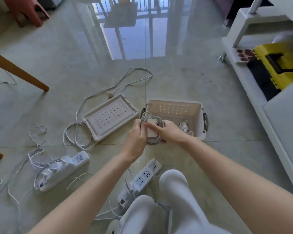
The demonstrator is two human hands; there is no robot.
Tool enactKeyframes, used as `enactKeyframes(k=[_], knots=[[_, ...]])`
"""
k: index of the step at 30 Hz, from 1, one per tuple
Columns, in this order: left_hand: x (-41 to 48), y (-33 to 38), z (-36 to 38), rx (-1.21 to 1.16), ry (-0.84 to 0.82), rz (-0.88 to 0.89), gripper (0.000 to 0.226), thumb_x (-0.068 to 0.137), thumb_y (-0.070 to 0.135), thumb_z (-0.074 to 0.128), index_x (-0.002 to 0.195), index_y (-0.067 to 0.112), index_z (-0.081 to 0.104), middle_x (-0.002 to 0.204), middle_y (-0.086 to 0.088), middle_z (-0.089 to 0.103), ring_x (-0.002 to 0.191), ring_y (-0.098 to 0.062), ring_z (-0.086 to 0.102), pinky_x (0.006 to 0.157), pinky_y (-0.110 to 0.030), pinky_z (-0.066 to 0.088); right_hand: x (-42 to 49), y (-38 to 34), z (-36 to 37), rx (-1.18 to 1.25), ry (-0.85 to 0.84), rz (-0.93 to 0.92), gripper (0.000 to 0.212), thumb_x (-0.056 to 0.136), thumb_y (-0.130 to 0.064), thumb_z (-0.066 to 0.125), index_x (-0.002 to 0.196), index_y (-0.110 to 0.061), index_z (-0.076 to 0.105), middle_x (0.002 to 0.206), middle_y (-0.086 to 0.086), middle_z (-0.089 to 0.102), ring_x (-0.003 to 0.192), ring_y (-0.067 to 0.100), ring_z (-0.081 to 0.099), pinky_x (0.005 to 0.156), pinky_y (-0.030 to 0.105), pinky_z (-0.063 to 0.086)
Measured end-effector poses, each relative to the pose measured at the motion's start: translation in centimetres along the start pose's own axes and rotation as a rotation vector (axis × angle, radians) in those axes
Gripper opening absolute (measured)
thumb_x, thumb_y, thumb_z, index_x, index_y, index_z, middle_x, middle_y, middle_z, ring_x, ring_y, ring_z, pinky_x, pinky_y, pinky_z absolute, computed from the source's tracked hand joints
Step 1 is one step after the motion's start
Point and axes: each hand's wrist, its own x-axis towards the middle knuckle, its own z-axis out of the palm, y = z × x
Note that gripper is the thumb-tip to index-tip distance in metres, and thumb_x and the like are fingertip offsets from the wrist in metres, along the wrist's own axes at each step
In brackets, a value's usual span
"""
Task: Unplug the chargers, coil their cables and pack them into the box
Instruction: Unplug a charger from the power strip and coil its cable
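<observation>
Both hands hold a white charger brick (150,130) with its cable coiled (152,119) around it, just at the near left corner of the open white box (200,114). My left hand (137,135) grips the coil's left side. My right hand (169,131) grips the right side, its forefinger lying across the brick. Another coiled white charger (184,126) lies inside the box. On the floor at the left, a power strip (63,169) carries plugged chargers and tangled thin cables. A second power strip (140,179) lies by my knees.
The box's lid (109,116) lies upside down on the tiled floor, left of the box. A long white cord (118,83) loops behind it. Wooden chair legs (19,71) stand at the left. A white shelf unit (254,76) with a yellow toolbox (281,65) is at the right.
</observation>
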Motion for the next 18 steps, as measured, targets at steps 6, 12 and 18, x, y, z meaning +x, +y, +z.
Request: enactKeyframes(k=[6, 12, 18], knots=[[5.3, -3.3, 4.4, 0.723, -0.124, 0.107, 0.036, 0.102, 0.038, 0.027, 0.120, 0.015, 0.048, 0.124, -0.004, 0.055, 0.110, -0.025, 0.051, 0.090, -0.037, 0.032, 5.5, 5.6, -3.4, -0.065, 0.062, 0.167, 0.038, 0.077, -0.057, 0.063, 0.084, -0.019, 0.066, 0.081, 0.007, 0.069, 0.066, 0.014, 0.058, 0.059, 0.024, 0.047], [9.7, -8.3, 7.3, 0.981, -0.287, 0.205, 0.029, 0.096, 0.026, 0.040, 0.124, 0.021, 0.047, 0.126, -0.002, 0.046, 0.114, -0.023, 0.044, 0.094, -0.040, 0.034, 11.4, 9.8, -5.5, -0.445, 0.249, 0.204, 0.064, 0.078, -0.054, 0.065, 0.117, -0.005, 0.050, 0.111, 0.012, 0.061, 0.098, 0.028, 0.059, 0.078, 0.036, 0.050], [11.1, -12.5, 8.3, 1.068, -0.476, 0.272, 0.032, 0.094, 0.014, 0.045, 0.125, 0.023, 0.042, 0.124, -0.001, 0.045, 0.116, -0.025, 0.037, 0.094, -0.039, 0.030, 16.6, 11.0, -6.3, -0.818, 0.317, 0.036, 0.056, 0.084, -0.045, 0.062, 0.116, -0.004, 0.043, 0.111, 0.016, 0.061, 0.102, 0.032, 0.059, 0.073, 0.033, 0.042]])
